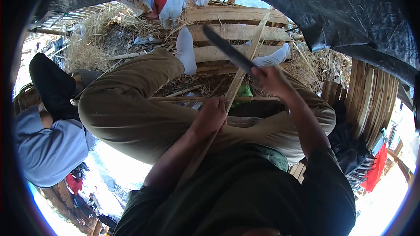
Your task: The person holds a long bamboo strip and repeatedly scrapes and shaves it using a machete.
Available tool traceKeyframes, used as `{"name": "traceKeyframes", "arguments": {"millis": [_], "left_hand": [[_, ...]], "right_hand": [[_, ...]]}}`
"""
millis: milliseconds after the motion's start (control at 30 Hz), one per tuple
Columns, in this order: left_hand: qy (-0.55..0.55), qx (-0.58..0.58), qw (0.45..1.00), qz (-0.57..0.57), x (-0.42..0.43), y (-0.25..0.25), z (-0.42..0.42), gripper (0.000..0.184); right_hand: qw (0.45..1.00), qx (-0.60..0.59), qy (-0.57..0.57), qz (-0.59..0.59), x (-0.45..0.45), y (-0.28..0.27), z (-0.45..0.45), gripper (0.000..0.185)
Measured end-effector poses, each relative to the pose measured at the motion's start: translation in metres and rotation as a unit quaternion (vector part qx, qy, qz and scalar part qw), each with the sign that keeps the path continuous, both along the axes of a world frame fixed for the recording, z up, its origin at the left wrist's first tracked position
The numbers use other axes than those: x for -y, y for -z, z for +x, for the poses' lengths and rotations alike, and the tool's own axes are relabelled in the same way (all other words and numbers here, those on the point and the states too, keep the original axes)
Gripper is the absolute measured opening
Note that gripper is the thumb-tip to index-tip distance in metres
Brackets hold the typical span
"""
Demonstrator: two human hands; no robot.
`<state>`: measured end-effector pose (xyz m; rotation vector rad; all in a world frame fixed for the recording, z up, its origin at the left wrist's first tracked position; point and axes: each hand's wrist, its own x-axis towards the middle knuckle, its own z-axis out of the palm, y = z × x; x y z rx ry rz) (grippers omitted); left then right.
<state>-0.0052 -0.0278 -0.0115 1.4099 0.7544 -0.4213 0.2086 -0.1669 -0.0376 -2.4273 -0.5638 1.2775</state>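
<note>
A long pale strip of split wood or bamboo (236,82) runs slantwise from my lap up past my feet. My left hand (213,114) is closed round its lower part. In my right hand (273,81) is the handle of a long dark-bladed knife (227,49). The blade points up and to the left, and its lower part overlaps the strip in view; whether it touches the strip I cannot tell. A thin stick (175,99) lies crosswise beyond my left hand.
Wooden planks (236,14) and straw (98,39) lie around my socked feet. Black sheeting (341,13) hangs overhead. Wooden slats (372,100) stand at the right, near a red cloth (375,170). Another person's clothed leg (52,148) is at the left.
</note>
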Motion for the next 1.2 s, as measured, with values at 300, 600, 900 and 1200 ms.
{"name": "traceKeyframes", "arguments": {"millis": [300,600,900,1200], "left_hand": [[0.014,0.052,0.998,0.03,0.004,0.015,-0.013,0.048],[0.019,0.014,0.999,0.027,0.002,0.003,-0.001,0.045],[-0.016,-0.063,0.993,-0.1,-0.006,0.005,0.006,0.038],[-0.033,-0.053,0.995,-0.074,-0.002,0.023,0.005,0.051]], "right_hand": [[1.0,-0.018,-0.023,-0.003,-0.012,-0.008,-0.026,0.053],[0.995,0.069,-0.039,0.058,-0.012,-0.001,-0.038,0.047],[0.997,-0.003,-0.015,0.074,-0.022,-0.01,-0.038,0.051],[0.98,-0.148,0.108,0.082,-0.008,-0.008,-0.049,0.053]]}}
